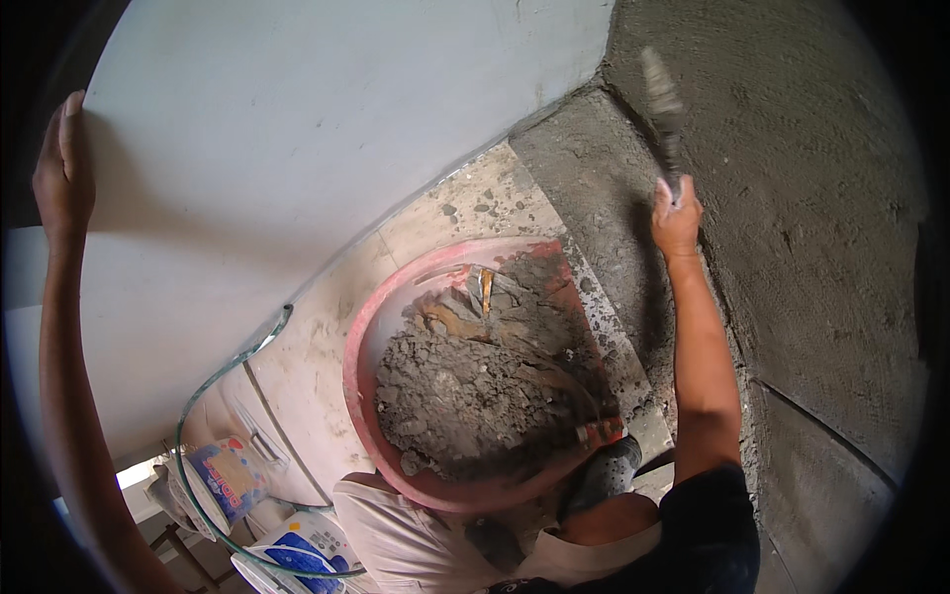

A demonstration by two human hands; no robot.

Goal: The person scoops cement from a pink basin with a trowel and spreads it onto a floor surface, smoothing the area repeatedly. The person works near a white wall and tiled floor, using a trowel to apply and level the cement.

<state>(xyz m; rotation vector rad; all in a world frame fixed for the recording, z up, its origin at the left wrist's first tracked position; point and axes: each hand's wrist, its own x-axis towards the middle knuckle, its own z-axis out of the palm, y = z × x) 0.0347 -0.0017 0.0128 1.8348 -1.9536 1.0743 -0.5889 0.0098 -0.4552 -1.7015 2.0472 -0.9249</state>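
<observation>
My right hand (pixel 678 220) is closed around the handle of a trowel (pixel 665 104), whose blade is smeared by motion. The blade points away from me, near the corner beside the rough grey plastered wall (pixel 811 188) on the right. At the far left, my left hand (pixel 65 173) rests at the edge of the smooth white wall (pixel 327 109), fingers stretched upward, holding nothing. Between my arms, a round red tub (pixel 358 361) contains lumpy grey mortar (pixel 465 381). A narrow orange-brown piece (pixel 486 290) sticks up from the mix; its kind is unclear.
A green hose (pixel 213 381) curves along the floor at left, past two white buckets (pixel 230 480) (pixel 297 549) with coloured labels. Mortar splatters (pixel 485 208) dot the pale floor tiles. Wet grey mortar (pixel 584 158) covers a strip along the plastered wall's foot. My bent knees border the tub.
</observation>
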